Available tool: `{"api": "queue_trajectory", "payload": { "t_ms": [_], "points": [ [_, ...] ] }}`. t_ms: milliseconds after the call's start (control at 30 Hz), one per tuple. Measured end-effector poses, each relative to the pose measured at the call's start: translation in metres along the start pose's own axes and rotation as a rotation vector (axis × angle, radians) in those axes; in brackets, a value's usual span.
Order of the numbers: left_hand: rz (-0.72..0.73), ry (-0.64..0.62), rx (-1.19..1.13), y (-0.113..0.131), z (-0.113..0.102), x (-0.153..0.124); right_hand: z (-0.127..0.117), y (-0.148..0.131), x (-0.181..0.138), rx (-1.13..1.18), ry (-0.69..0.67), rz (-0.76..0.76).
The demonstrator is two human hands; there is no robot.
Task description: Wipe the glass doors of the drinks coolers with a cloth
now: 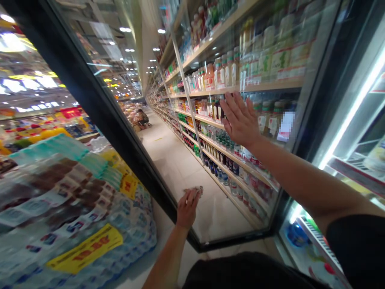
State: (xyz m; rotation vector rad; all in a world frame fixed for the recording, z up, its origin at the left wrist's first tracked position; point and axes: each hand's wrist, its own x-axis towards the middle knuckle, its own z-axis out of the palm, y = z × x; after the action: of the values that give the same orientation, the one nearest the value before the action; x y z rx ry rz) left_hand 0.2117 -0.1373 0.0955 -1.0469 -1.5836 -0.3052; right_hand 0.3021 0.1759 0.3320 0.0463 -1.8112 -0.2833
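A glass door [216, 224] in a black frame stands swung out before me, at a slant. My left hand [187, 210] is low on the pane, near the frame's lower corner. Its fingers press a crumpled cloth [194, 191] against the glass; the cloth is small and mostly under the fingertips. Higher up and to the right, my right hand [240, 120] lies flat on the pane with the fingers stretched out and nothing in it. A white label [285, 126], blurred out, is on the glass right of that hand.
Lit cooler shelves [357, 170] are close on my right. Stacked packs of bottled drinks [75, 216] with yellow price signs stand at left. Through the glass appear shelves of bottles [222, 74], the aisle floor [159, 140] and a crouching person [142, 118].
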Motion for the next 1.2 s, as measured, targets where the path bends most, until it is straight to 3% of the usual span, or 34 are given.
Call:
{"api": "queue_trajectory", "payload": {
  "t_ms": [67,133,267,333,467,533,733,833,967,1033,1200],
  "points": [
    [0.025,-0.02,-0.014,-0.008,-0.001,0.014,0.0,-0.001,0.001,0.017,-0.008,0.005],
    [-0.022,0.002,-0.009,-0.029,-0.001,0.052,0.0,-0.001,0.001,0.052,-0.028,0.025],
    [-0.236,0.123,-0.028,-0.06,0.002,0.126,0.0,0.0,0.002,0.117,-0.066,0.062],
    [-0.236,0.142,-0.009,-0.052,0.004,0.132,0.0,0.0,0.002,0.124,-0.073,0.065],
    [-0.018,0.069,-0.032,-0.009,0.007,0.109,-0.002,-0.002,0.003,0.128,-0.096,0.072],
    [0.042,0.042,-0.055,0.001,0.005,0.115,-0.003,-0.003,0.003,0.129,-0.107,0.08],
    [-0.057,0.133,-0.076,-0.026,-0.002,0.195,0.0,-0.001,0.001,0.084,-0.066,0.055],
    [-0.055,0.154,-0.069,-0.013,0.002,0.189,-0.001,0.0,0.0,0.077,-0.048,0.043],
    [0.133,0.068,-0.08,0.015,0.007,0.171,-0.003,-0.001,0.0,0.082,-0.05,0.04],
    [0.15,0.058,-0.073,0.013,0.004,0.186,-0.004,-0.001,0.0,0.082,-0.063,0.047],
    [-0.047,0.138,-0.078,-0.01,-0.006,0.236,-0.005,-0.001,0.0,0.092,-0.07,0.043]
  ]
}}
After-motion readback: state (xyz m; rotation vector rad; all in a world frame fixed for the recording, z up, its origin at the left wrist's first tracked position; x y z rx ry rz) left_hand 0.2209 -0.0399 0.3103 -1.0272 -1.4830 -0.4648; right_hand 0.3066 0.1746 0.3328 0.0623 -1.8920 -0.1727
